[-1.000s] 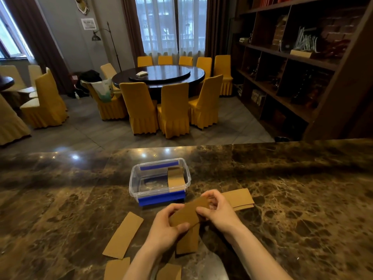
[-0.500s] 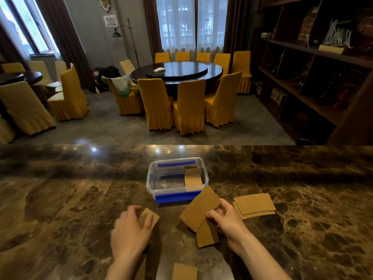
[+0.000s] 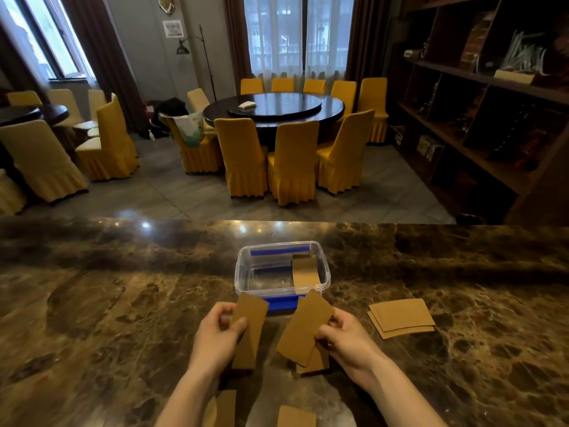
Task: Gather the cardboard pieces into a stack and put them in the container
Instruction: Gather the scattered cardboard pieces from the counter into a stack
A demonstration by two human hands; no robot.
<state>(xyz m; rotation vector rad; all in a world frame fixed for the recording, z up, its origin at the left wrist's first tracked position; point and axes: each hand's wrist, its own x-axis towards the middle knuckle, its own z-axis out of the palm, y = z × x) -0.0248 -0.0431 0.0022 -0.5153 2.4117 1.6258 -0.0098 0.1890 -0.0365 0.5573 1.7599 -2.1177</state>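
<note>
My left hand (image 3: pixel 217 340) holds a long brown cardboard strip (image 3: pixel 249 331) lifted off the marble counter. Beside it, my right hand (image 3: pixel 346 342) grips a small stack of cardboard pieces (image 3: pixel 303 329) by its right edge. Both are just in front of the clear plastic container (image 3: pixel 281 274) with blue clips, which holds one cardboard piece (image 3: pixel 304 271) leaning at its right side. A short stack of cardboard (image 3: pixel 400 317) lies on the counter to the right. Two more pieces (image 3: pixel 295 416) (image 3: pixel 220 408) lie near the bottom edge.
The dark marble counter (image 3: pixel 92 318) spreads wide to both sides. Beyond its far edge is a dining room with a round table (image 3: pixel 274 107), yellow chairs and a wooden shelf unit (image 3: pixel 486 97) at the right.
My left hand picked the long strip up from the counter at the left and brought it toward the middle. My right hand kept its stack in front of the container.
</note>
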